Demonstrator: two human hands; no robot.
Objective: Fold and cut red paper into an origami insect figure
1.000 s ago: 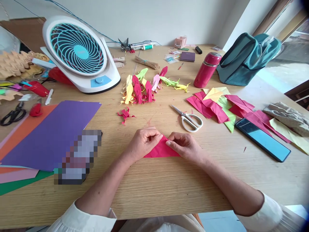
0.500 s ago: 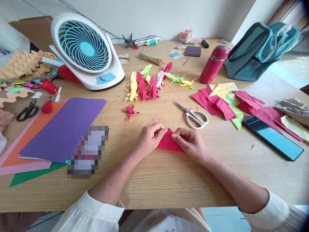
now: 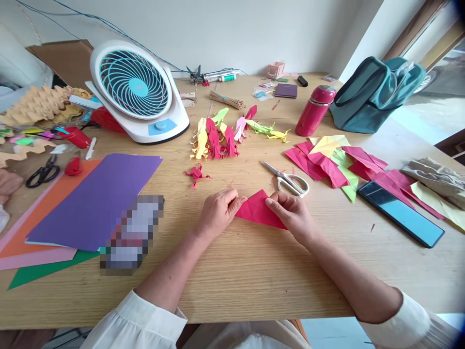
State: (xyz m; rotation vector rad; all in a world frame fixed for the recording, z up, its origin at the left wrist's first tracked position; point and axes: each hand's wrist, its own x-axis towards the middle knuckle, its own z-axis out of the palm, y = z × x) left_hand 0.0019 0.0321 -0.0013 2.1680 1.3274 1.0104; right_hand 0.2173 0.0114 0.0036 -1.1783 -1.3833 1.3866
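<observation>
A folded red paper (image 3: 258, 208), roughly triangular with its peak pointing away from me, is held just above the table. My left hand (image 3: 219, 209) pinches its left side between thumb and curled fingers. On the right side, my right hand (image 3: 288, 211) grips the paper the same way, thumb on top. Just beyond the right hand lie white-handled scissors (image 3: 290, 182), blades pointing to the far left. A small red origami figure (image 3: 196, 175) sits beyond the left hand. Several folded paper figures (image 3: 225, 135) in red, yellow, green and pink stand in a cluster farther back.
Coloured sheets (image 3: 94, 198) and a blurred phone-like object (image 3: 132, 235) lie left. A white fan (image 3: 141, 97) stands behind them. Right are creased papers (image 3: 327, 162), a phone (image 3: 401, 213), a red flask (image 3: 315, 111) and a teal bag (image 3: 363, 106). Black scissors (image 3: 43, 172) lie far left.
My hands have moved slightly apart, and more of the red paper shows between them. The whole view has shifted a little with the head.
</observation>
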